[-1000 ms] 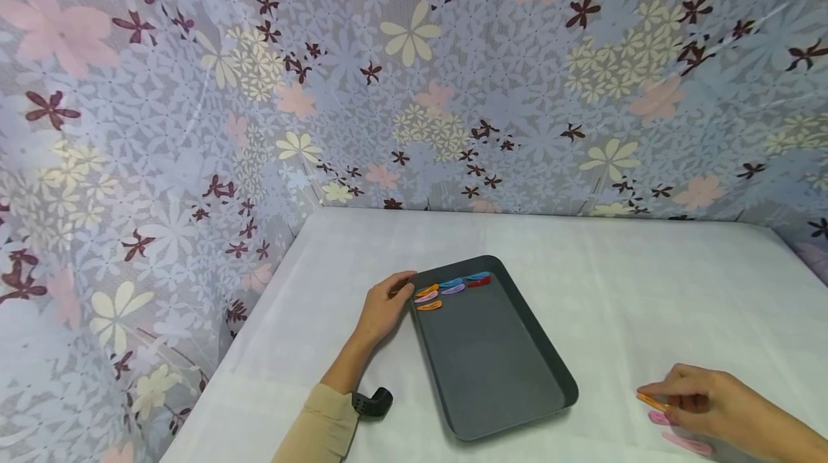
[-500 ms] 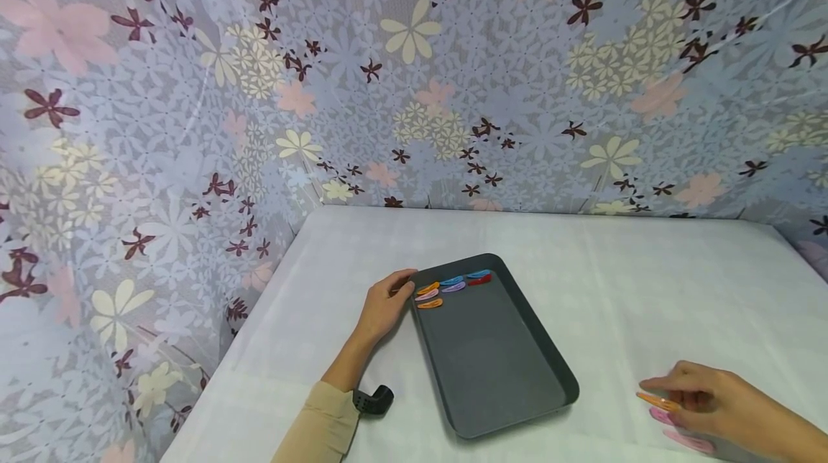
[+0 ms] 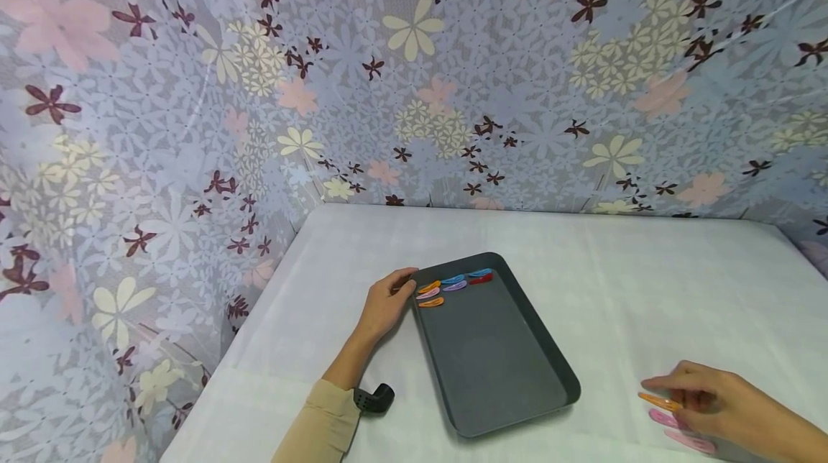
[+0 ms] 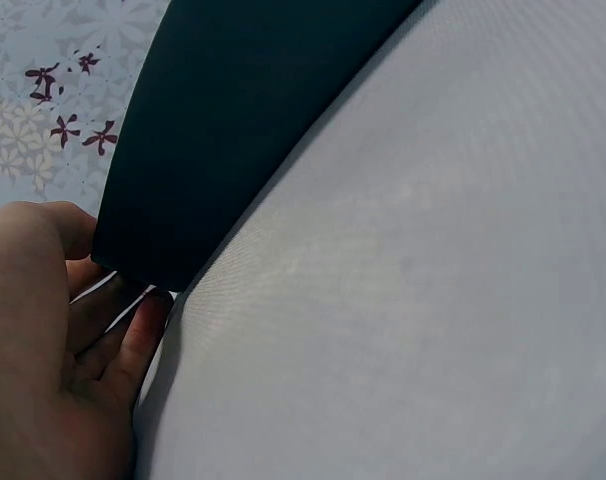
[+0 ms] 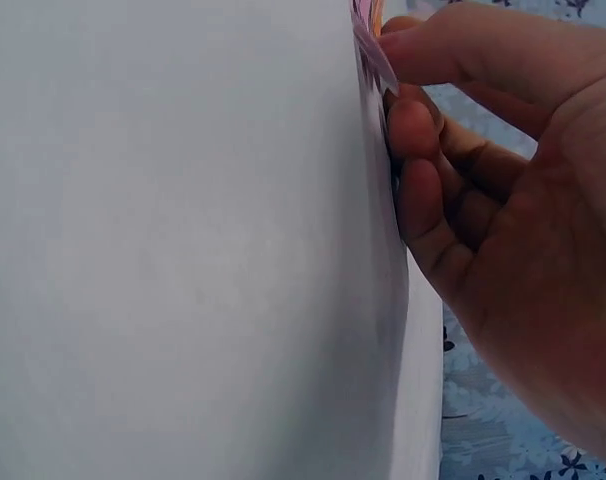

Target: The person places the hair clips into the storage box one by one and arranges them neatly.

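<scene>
My left hand (image 3: 382, 308) grips the upper left corner of the dark grey tray (image 3: 494, 366), with the thumb and fingers about its rim. The left wrist view shows the tray's outer wall (image 4: 213, 130) beside those fingers. At the lower right of the head view, my right hand (image 3: 718, 398) pinches an orange hair clip (image 3: 656, 401) low over the white cloth, its fingers curled. Just below that clip are two pink hair clips (image 3: 688, 441), partly covered by the hand. In the right wrist view, a pink clip (image 5: 374, 50) is right at the fingertips.
Several hair clips lie in the tray's upper left part: orange (image 3: 431, 303), purple (image 3: 455, 286), red (image 3: 481, 279), blue and pink. White cloth (image 3: 621, 290) covers the table. Flowered fabric (image 3: 414, 89) hangs behind and at the left.
The right index fingertip has lifted slightly off the orange clip's left end, and more of that clip shows. The left hand and tray stay in place.
</scene>
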Motion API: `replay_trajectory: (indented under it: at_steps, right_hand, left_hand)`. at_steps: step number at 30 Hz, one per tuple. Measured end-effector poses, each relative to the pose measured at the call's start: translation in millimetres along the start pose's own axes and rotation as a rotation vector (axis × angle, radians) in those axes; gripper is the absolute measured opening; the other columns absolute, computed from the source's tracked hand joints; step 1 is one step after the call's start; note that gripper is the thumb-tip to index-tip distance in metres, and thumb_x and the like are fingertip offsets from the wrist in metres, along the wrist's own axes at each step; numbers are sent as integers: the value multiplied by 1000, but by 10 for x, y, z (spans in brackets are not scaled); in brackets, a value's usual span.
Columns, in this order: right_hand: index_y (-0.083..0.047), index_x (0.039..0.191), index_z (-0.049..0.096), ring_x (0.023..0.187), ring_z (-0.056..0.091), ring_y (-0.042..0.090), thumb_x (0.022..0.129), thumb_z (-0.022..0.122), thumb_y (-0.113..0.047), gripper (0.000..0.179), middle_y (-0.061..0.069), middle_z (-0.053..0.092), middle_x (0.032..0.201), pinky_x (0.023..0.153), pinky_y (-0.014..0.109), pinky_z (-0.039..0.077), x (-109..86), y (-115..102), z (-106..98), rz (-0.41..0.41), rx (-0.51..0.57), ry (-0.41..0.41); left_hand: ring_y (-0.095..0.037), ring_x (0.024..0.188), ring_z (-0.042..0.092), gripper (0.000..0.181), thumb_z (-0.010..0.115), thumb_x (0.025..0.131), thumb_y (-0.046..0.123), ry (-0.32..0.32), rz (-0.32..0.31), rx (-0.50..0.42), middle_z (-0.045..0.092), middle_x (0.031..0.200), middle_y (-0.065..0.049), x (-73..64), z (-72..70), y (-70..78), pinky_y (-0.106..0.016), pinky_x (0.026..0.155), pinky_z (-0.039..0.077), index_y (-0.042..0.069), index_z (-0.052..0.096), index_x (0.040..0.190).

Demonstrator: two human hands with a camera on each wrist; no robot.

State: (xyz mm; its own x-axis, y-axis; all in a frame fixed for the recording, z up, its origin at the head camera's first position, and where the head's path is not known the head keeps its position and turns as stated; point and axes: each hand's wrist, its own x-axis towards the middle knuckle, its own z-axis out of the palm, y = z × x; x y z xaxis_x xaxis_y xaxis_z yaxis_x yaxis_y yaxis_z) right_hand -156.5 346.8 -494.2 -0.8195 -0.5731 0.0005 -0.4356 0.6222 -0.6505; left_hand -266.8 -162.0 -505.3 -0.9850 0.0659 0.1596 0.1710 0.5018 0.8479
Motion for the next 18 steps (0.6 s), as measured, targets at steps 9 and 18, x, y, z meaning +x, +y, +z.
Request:
replay_trajectory:
  at_steps: [9, 18]
  right_hand:
    - [-16, 111, 70, 64, 44, -4, 82, 71, -18, 29, -17, 56, 80, 50, 18, 37, 21, -33, 28, 22, -30, 49]
    - [-12, 105, 73, 62, 42, -3, 81, 72, -19, 25, -15, 56, 80, 48, 19, 35, 59, -73, -12, 70, -29, 62]
  left_hand:
    - [-16, 114, 61, 31, 52, 95, 34, 6, 12, 9, 65, 123, 3, 6, -15, 6, -39, 98, 48, 27, 61, 124]
    - [-18, 114, 61, 32, 52, 95, 33, 2, 28, 9, 65, 123, 0, 5, -2, 5, -39, 97, 48, 25, 61, 125]
